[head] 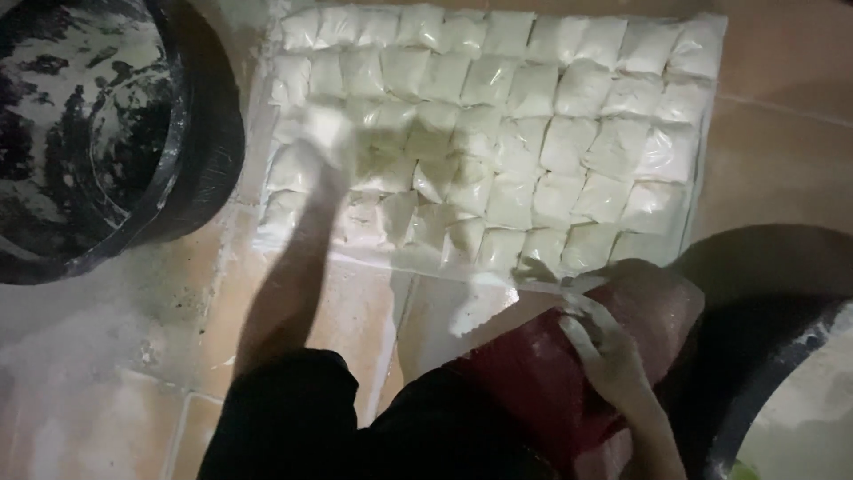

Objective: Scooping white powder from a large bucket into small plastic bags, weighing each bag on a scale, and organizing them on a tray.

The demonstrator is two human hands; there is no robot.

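Several small clear bags of white powder [498, 124] lie in tight rows on a plastic sheet on the tiled floor. My left hand [322, 133] is stretched out over the left end of the rows, motion-blurred and touching or just above a bag; I cannot tell whether it holds one. My right hand [604, 351], dusted white, lies on a red bundle [533, 373] near the front edge of the rows, its fingers bent over the bundle's top. My dark-clothed legs [293, 418] fill the bottom of the view.
A large black tub [191, 133] smeared with white stands at the upper left. A second black tub [755, 373] holding white material sits at the lower right. White powder dusts the orange floor tiles [115, 356] at the left.
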